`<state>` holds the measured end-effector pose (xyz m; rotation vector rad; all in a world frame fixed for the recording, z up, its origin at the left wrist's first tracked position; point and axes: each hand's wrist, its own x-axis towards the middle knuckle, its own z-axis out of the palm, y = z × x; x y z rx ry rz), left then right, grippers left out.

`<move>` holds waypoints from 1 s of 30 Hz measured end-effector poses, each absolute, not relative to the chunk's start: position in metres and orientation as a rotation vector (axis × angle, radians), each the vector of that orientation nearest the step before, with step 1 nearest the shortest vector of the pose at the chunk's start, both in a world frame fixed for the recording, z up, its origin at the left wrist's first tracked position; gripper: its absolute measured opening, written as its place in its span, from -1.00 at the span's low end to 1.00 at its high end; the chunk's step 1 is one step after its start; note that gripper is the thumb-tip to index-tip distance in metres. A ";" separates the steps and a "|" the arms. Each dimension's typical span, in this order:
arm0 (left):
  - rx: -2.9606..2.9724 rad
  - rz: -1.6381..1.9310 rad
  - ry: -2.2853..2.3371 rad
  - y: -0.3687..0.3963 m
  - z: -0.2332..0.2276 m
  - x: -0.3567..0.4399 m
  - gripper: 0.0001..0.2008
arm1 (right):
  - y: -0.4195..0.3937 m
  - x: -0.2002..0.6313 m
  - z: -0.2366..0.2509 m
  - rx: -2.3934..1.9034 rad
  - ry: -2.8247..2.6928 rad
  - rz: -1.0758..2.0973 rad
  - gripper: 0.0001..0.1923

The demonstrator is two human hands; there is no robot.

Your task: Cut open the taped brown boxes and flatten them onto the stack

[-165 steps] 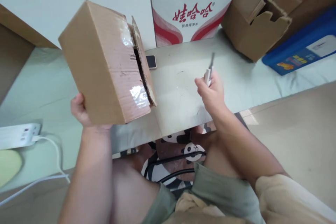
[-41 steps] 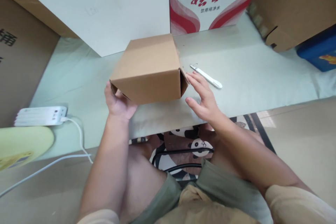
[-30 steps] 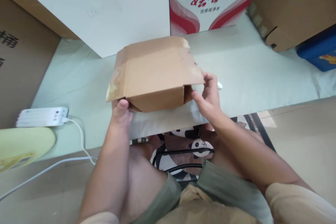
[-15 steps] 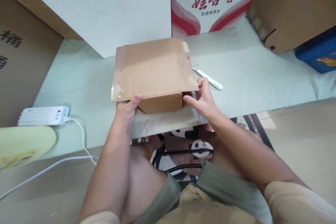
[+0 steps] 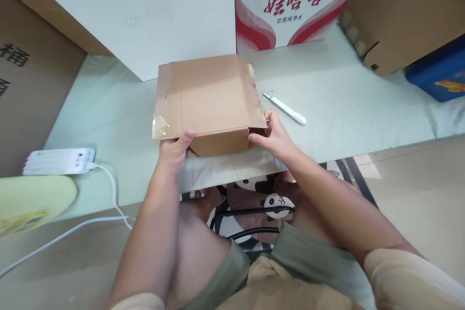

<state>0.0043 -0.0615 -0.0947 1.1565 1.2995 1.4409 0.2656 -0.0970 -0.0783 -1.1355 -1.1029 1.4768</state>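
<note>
A small brown cardboard box [image 5: 210,94] lies on the cloth-covered table in front of me, with side flaps sticking out and clear tape on its corners. My left hand [image 5: 174,150] grips its near left corner, thumb against the front edge and the other fingers hidden underneath. At the near right corner, my right hand [image 5: 274,135] pinches the right flap, its thumb at the edge of the dark side opening. A white utility knife [image 5: 285,107] rests on the cloth just right of the box.
Behind stand a white carton [image 5: 145,19] and a red-and-white water carton [image 5: 301,9]. Brown cartons flank both sides, with a blue box [image 5: 439,75] at right. A white power bank [image 5: 60,161] with a cable [image 5: 112,184] and a pale yellow object [image 5: 36,201] are at left.
My right hand has moved slightly left and bent the box's right flap downward and inward. The left hand keeps its hold, and the whole knife now shows.
</note>
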 end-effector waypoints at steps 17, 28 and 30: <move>1.501 1.377 1.433 -0.058 -0.090 -0.010 -0.06 | -0.094 0.267 -0.090 -1.126 -1.093 1.138 -0.49; 1.341 1.497 1.366 -0.058 -0.093 -0.018 -0.38 | -0.093 0.273 -0.087 -1.201 -1.062 1.047 -0.53; 1.261 1.524 1.305 -0.058 -0.091 -0.016 -0.35 | -0.092 0.276 -0.088 -1.201 -1.053 1.095 -0.53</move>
